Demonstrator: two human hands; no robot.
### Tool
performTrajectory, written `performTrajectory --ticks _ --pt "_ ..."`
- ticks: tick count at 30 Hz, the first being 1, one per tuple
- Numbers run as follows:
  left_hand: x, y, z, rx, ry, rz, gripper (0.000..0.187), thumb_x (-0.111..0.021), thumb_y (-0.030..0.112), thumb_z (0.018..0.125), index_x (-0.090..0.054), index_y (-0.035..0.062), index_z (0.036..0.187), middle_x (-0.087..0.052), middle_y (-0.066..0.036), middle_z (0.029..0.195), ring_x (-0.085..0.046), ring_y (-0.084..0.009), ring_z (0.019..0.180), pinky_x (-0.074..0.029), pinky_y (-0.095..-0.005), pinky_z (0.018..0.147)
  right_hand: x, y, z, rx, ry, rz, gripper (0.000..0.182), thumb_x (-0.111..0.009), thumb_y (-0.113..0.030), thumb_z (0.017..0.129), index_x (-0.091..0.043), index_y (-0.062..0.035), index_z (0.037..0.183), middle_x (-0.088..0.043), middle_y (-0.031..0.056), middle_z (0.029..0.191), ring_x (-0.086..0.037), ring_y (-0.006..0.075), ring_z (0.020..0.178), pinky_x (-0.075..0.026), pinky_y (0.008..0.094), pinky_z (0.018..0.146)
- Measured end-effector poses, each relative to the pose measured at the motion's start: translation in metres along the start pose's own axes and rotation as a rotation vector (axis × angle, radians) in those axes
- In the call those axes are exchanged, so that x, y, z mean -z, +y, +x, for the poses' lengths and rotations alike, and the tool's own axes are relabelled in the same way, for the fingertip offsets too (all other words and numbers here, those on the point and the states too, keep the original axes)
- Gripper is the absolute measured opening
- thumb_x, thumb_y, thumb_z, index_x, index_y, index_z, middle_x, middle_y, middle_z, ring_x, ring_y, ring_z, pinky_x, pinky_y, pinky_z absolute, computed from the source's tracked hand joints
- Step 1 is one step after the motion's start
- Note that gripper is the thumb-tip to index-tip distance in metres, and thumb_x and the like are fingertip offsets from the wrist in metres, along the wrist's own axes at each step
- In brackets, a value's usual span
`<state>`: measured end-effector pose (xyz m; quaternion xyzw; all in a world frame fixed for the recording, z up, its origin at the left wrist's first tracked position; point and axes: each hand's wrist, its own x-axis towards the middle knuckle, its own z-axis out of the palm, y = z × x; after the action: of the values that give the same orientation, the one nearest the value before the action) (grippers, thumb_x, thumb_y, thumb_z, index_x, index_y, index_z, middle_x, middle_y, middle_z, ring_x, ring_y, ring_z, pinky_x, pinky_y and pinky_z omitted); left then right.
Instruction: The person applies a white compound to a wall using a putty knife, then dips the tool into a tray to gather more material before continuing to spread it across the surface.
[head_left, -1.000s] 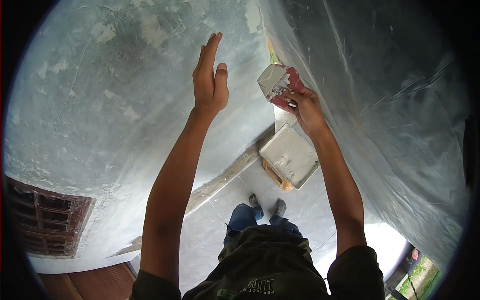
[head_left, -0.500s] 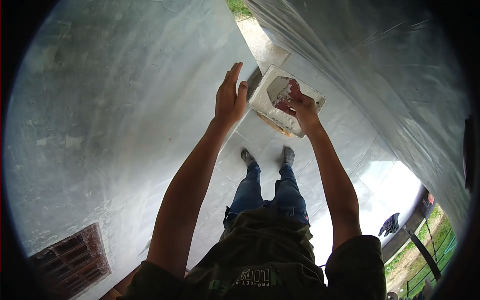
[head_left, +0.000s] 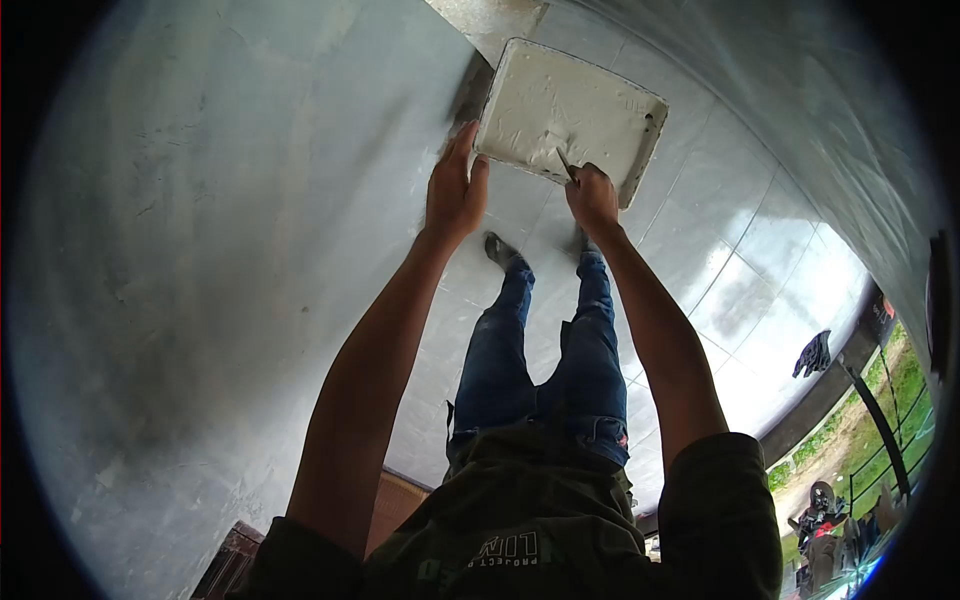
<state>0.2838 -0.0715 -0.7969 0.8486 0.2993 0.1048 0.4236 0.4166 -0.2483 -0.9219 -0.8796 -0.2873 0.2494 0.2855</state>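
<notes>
A rectangular tray (head_left: pixel 640 100) with pale, wet-looking paste in it lies beyond my hands at the top centre. My right hand (head_left: pixel 593 195) is closed round a thin tool (head_left: pixel 565 160), whose tip is over the paste near the tray's near edge. The rest of the tool is hidden in the fist. My left hand (head_left: pixel 457 190) is beside the tray's left corner, near the grey wall, with the thumb apart from the fingers and nothing visible in it.
A grey plastered wall (head_left: pixel 230 200) fills the left side. Clear plastic sheeting (head_left: pixel 800 110) hangs at the right. My feet stand on the tiled floor (head_left: pixel 700 230). A dark cloth (head_left: pixel 812 354) lies near the ledge at the right.
The view has shifted, and the tray appears larger and higher. My right hand, earlier over the tray with a reddish, paste-smeared piece, is now lower at its near edge, holding a tool seen edge-on.
</notes>
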Motion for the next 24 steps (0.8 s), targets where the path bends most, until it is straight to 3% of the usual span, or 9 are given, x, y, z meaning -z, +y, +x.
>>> performTrajectory --ticks 2,9,12,15,16,19,21,23,24 --pt "-0.01 -0.018 -0.011 0.007 -0.026 -0.016 0.051 -0.044 0.018 0.098 -0.041 -0.0052 0.143 -0.048 -0.03 0.143 -0.043 -0.0438 0.137 -0.029 -0.0472 0.119 -0.025 -0.008 -0.002 0.049 -0.068 -0.212 0.015 -0.061 -0.009 0.085 -0.069 -0.0046 0.097 -0.063 0.0133 0.098 -0.063 0.034 0.099 -0.056 0.0481 0.082" --pt "-0.016 -0.044 -0.043 0.099 -0.082 0.003 0.053 -0.042 0.014 0.095 -0.042 -0.0065 0.144 -0.048 -0.027 0.145 -0.042 -0.0377 0.14 -0.03 -0.0418 0.117 -0.086 -0.007 -0.01 0.153 -0.085 -0.508 0.009 -0.063 -0.008 0.084 -0.071 -0.0049 0.087 -0.065 0.0089 0.097 -0.063 0.0276 0.1 -0.056 0.0407 0.082" --pt "-0.012 -0.052 -0.051 0.12 -0.099 0.004 0.053 -0.044 0.02 0.098 -0.039 -0.0039 0.145 -0.046 -0.03 0.145 -0.042 -0.0436 0.138 -0.027 -0.0475 0.12 -0.086 -0.01 -0.024 0.204 -0.041 -0.488 0.008 -0.064 -0.007 0.082 -0.071 -0.0053 0.085 -0.064 0.0089 0.095 -0.063 0.0272 0.098 -0.056 0.0402 0.081" --pt "-0.011 -0.056 -0.058 0.108 -0.086 -0.013 0.053 -0.043 0.019 0.098 -0.039 -0.0035 0.146 -0.046 -0.029 0.146 -0.042 -0.0433 0.138 -0.027 -0.0474 0.12 -0.076 -0.011 -0.046 0.266 -0.071 -0.462 0.007 -0.06 -0.007 0.083 -0.067 -0.0039 0.083 -0.064 0.0089 0.095 -0.064 0.0278 0.097 -0.056 0.04 0.08" --pt "-0.012 -0.055 -0.059 0.105 -0.081 -0.017 0.053 -0.043 0.019 0.098 -0.039 -0.0035 0.146 -0.046 -0.029 0.146 -0.042 -0.0433 0.138 -0.027 -0.0474 0.12 -0.072 -0.012 -0.057 0.223 -0.198 -0.416 0.008 -0.06 -0.006 0.084 -0.066 -0.0049 0.08 -0.064 0.0091 0.095 -0.064 0.0274 0.099 -0.056 0.0426 0.079" --pt "-0.014 -0.053 -0.063 0.116 -0.071 -0.017 0.052 -0.043 0.019 0.098 -0.039 -0.0034 0.145 -0.046 -0.028 0.146 -0.042 -0.043 0.138 -0.027 -0.0476 0.12 -0.051 -0.015 -0.076 0.098 -0.267 -0.044 0.013 -0.06 -0.005 0.082 -0.07 -0.0014 0.088 -0.066 0.0129 0.096 -0.068 0.0284 0.091 -0.058 0.0409 0.079" --pt "-0.015 -0.052 -0.066 0.128 -0.067 -0.017 0.052 -0.043 0.02 0.098 -0.04 -0.0034 0.145 -0.047 -0.028 0.145 -0.042 -0.0426 0.137 -0.027 -0.0474 0.119 -0.036 -0.012 -0.067 -0.282 -0.213 0.315 0.016 -0.062 -0.007 0.084 -0.07 0.003 0.094 -0.069 0.0143 0.102 -0.07 0.0249 0.089 -0.059 0.0372 0.08" --pt "-0.019 -0.058 -0.069 0.11 -0.073 -0.031 0.052 -0.043 0.02 0.098 -0.04 -0.0035 0.145 -0.047 -0.028 0.145 -0.043 -0.0426 0.137 -0.027 -0.0473 0.119 -0.042 0.002 -0.053 -0.669 -0.059 1.21 0.019 -0.06 -0.005 0.093 -0.064 0.0056 0.108 -0.067 0.0131 0.108 -0.068 0.0221 0.095 -0.06 0.0365 0.082" --pt "-0.022 -0.059 -0.07 0.09 -0.079 -0.042 0.052 -0.043 0.02 0.098 -0.04 -0.0035 0.145 -0.046 -0.028 0.145 -0.043 -0.0426 0.137 -0.027 -0.0472 0.119 -0.05 0.014 -0.047 -0.756 0.018 1.368 0.022 -0.06 -0.005 0.094 -0.061 0.0043 0.113 -0.066 0.0134 0.11 -0.068 0.0228 0.097 -0.06 0.0368 0.085"
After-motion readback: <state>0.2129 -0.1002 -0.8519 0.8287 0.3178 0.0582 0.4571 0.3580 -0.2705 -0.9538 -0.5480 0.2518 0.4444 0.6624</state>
